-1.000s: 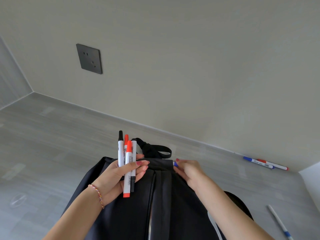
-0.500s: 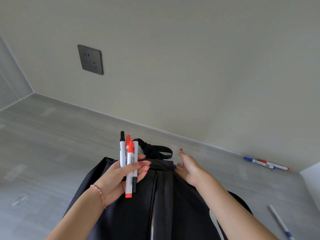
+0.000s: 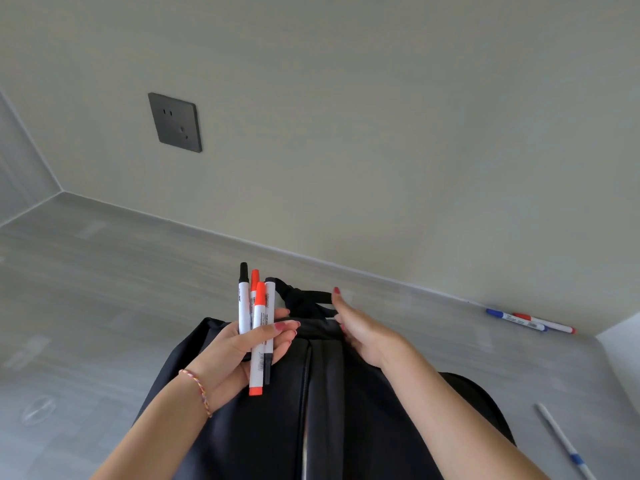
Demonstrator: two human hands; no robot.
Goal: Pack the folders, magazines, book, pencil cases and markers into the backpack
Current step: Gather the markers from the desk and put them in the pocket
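The left hand [image 3: 239, 348] is gripping four markers [image 3: 255, 327] over the backpack [image 3: 277, 410]. The right hand [image 3: 363, 327], fingers loose and holding nothing, is resting on the bag's far top. Probably best to spread the zipper gap first, then feed the markers in tips-down.

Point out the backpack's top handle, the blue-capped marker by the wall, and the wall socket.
top handle [image 3: 304, 297], head view, on the black strap loop.
blue-capped marker [image 3: 516, 319], head view, mid-barrel.
wall socket [image 3: 175, 122], head view, centre of the dark plate.
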